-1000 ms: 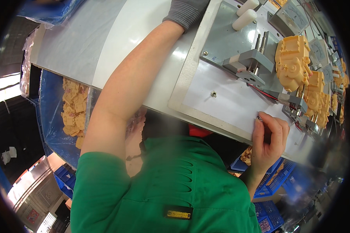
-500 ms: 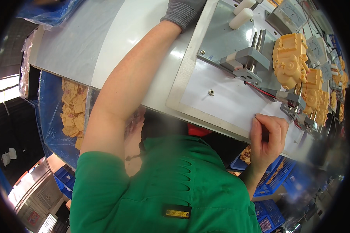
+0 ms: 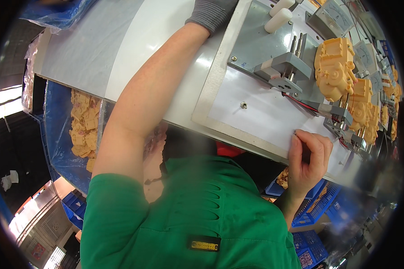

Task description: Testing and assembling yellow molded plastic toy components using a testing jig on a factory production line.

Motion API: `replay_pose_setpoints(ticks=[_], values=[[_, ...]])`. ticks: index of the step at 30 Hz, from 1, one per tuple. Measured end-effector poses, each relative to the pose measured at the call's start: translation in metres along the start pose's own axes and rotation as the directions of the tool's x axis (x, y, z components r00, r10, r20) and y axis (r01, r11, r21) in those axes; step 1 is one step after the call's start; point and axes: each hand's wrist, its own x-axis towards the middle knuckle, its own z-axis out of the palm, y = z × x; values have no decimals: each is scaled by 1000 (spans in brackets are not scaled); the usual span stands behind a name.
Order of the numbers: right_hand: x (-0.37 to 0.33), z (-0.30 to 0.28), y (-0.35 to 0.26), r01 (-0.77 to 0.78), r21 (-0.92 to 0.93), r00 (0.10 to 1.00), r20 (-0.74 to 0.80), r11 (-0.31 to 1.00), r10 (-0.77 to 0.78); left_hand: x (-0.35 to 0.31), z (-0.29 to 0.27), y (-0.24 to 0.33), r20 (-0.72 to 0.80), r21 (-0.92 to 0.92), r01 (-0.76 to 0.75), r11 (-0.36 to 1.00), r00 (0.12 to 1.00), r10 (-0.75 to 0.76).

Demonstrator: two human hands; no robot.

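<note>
Thumb and forefinger of the bare right hand (image 3: 312,157) are pinched together on a small metal piece (image 3: 295,133), mostly hidden by the fingertips and too tiny for me to make out. That piece sits right at the tips, on the hand's left, over the near border of a white panel (image 3: 260,121); the other fingers curl loosely behind.

To the left of this hand and a little farther from the body, a metal toggle switch (image 3: 243,105) stands up from the panel, apart from the fingers. Just beyond the knuckles lies a low grey fixture (image 3: 341,117), with red and black wires (image 3: 300,102) running from it toward a larger grey block (image 3: 285,67) with metal pins. Farther out, straight past the fingers, I see a yellow plastic housing (image 3: 334,69), and to its right a second yellow housing (image 3: 361,105). White posts (image 3: 279,21) and a dial meter (image 3: 332,20) stand beyond those.

Far off to the right hand's upper left, the left hand (image 3: 212,14) wears a grey glove beside the panel's left edge; its fingers run out of sight, so I can't tell how they stand. Below the right hand, past the table edge, are blue crates (image 3: 310,216).
</note>
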Motion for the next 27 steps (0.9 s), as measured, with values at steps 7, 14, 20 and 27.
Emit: replay_pose_setpoints(ticks=[7, 14, 20, 27], values=[[0, 0, 0, -6, 3, 1000, -8, 1000, 6, 2, 1, -2, 0, 32, 3, 999, 1000, -3], [1, -1, 0, -22, 0, 1000, 9, 1000, 22, 0, 1, 2, -4, 20, 2, 1000, 1000, -2], [1, -2, 1, -24, 16, 999, 28, 1000, 24, 2, 0, -5, -7, 37, -47, 998, 999, 47], [4, -5, 2, 21, 0, 999, 49, 1000, -21, 0, 1, -2, 8, 31, 20, 999, 1000, -20]])
